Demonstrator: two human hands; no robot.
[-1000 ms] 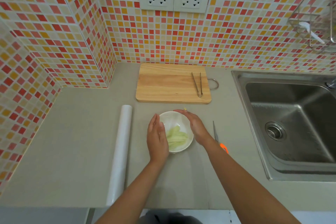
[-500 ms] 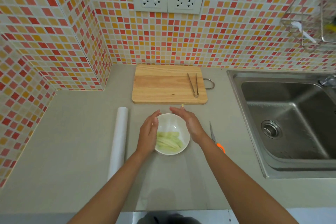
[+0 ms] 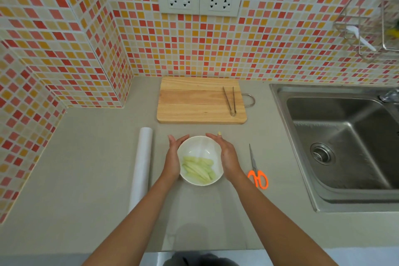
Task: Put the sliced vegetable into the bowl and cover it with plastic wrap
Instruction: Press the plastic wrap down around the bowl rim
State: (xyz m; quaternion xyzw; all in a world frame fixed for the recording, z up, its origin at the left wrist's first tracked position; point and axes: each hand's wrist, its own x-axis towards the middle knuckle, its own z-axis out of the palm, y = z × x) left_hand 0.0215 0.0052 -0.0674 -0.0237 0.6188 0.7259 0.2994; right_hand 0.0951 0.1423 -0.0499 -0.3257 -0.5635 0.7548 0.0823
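Note:
A white bowl (image 3: 200, 147) stands on the grey counter in front of me. Pale green vegetable slices (image 3: 198, 168) lie in its near half. My left hand (image 3: 173, 157) presses flat against the bowl's left side and my right hand (image 3: 226, 155) against its right side, fingers pointing away from me. A roll of plastic wrap (image 3: 142, 168) lies to the left of the bowl. A clear sheet of wrap (image 3: 205, 222) spreads from the roll across the counter around the bowl. Whether it passes over or under the bowl I cannot tell.
A wooden cutting board (image 3: 194, 101) with metal tongs (image 3: 230, 101) on it lies behind the bowl. Orange-handled scissors (image 3: 257, 173) rest to the right of my right hand. A steel sink (image 3: 345, 147) fills the right side, with a wire rack (image 3: 371, 28) on the wall above it.
My left hand slid off the bowl's left rim to its outer side. Both hands now cup the bowl with fingertips nearer its far edge.

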